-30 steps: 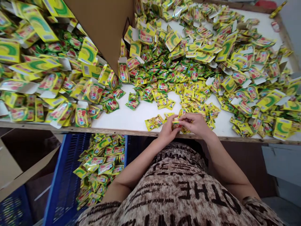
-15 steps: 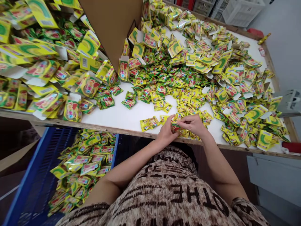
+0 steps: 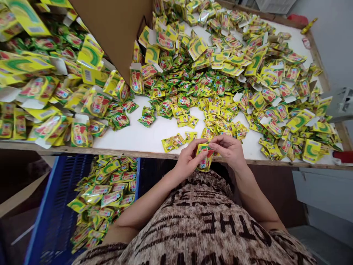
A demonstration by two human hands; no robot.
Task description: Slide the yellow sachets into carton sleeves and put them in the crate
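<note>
My left hand (image 3: 189, 158) is closed around a small yellow and green candy box (image 3: 204, 162) with a red fruit picture, held upright at the table's front edge. At the box's top, my right hand (image 3: 229, 150) pinches with thumb and forefinger. Whether it grips a flap or a candy there is too small to tell. Just beyond the hands lie small yellow wrapped candies (image 3: 173, 142), joined in short strips. A heap of yellow packets (image 3: 217, 110) and green packets (image 3: 190, 81) spreads farther back on the white table (image 3: 154, 134).
Filled boxes with open flaps (image 3: 91, 101) pile up at the left, and more boxes (image 3: 289, 92) at the right. A brown cardboard panel (image 3: 118, 33) stands between piles. Below the table edge, a blue crate (image 3: 52, 206) holds flat yellow packs.
Both hands have drawn nearer my body, and the box in my left hand now shows upright with its front in view. My view has shifted slightly.
</note>
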